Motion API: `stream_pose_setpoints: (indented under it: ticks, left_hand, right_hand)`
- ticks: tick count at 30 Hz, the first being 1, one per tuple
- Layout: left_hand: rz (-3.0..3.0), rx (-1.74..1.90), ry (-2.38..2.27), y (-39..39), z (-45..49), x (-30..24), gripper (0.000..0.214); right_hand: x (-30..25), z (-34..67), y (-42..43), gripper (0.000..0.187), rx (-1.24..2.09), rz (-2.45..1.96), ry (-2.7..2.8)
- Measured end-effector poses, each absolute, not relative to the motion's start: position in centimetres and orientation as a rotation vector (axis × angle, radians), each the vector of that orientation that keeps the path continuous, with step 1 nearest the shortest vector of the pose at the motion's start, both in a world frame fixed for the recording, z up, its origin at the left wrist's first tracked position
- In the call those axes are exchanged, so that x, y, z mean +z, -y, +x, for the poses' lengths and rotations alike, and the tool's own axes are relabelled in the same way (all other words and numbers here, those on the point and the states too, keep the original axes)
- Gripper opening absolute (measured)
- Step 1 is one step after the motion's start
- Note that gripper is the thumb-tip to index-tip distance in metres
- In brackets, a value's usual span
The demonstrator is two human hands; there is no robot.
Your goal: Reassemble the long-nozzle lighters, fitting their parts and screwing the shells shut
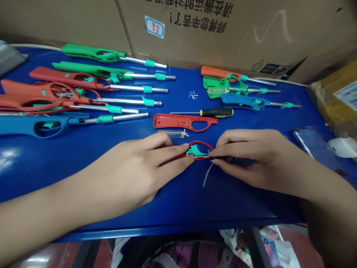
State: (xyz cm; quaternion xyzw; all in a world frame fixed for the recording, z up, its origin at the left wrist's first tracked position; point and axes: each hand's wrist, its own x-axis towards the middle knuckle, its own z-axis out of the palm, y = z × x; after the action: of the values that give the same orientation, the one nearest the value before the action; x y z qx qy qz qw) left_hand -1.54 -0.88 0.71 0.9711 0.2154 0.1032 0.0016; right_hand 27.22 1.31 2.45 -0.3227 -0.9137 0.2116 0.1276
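Both hands work on a red lighter half-shell (201, 142) with a teal trigger (197, 150) inside its loop. My left hand (145, 163) presses over the handle end, fingertips beside the trigger, hiding most of the handle. My right hand (248, 156) is closed in a pinch at the shell's other end, where a thin translucent tube (206, 176) hangs out below the fingertips. What exactly the pinch holds is partly hidden. Just above lie a clear fuel tank (174, 133), partly behind my left fingers, and the other red half-shell (173, 121), hollow side up.
A black-and-yellow screwdriver (216, 112) and small white screws (193, 95) lie behind the shell. Several long-necked lighters, including a green one (92, 52), line the left. More lie right, near an orange one (220, 72). A cardboard box (184, 41) stands behind; a phone (312, 143) lies right.
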Motion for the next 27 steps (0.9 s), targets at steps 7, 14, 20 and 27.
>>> stream_pose_setpoints:
  ticks: [7,14,20,27]
  left_hand:
    - [3.043,0.349,-0.655,0.89,-1.4,0.67,0.048]
    - [3.057,0.32,-0.687,0.97,-1.27,0.79,0.046]
    - [3.072,0.322,-0.683,1.02,-1.39,0.84,0.047]
    - [3.065,0.315,-0.701,0.93,-1.24,0.91,0.048]
  right_hand:
    - [2.35,27.62,-1.04,0.015,0.525,-0.866,2.713]
    - [2.47,27.48,-0.78,0.016,0.573,-0.881,2.751]
    - [2.35,27.38,-0.79,0.015,0.599,-0.865,2.708]
    - [2.37,27.46,-0.55,0.019,0.6,-0.873,2.741]
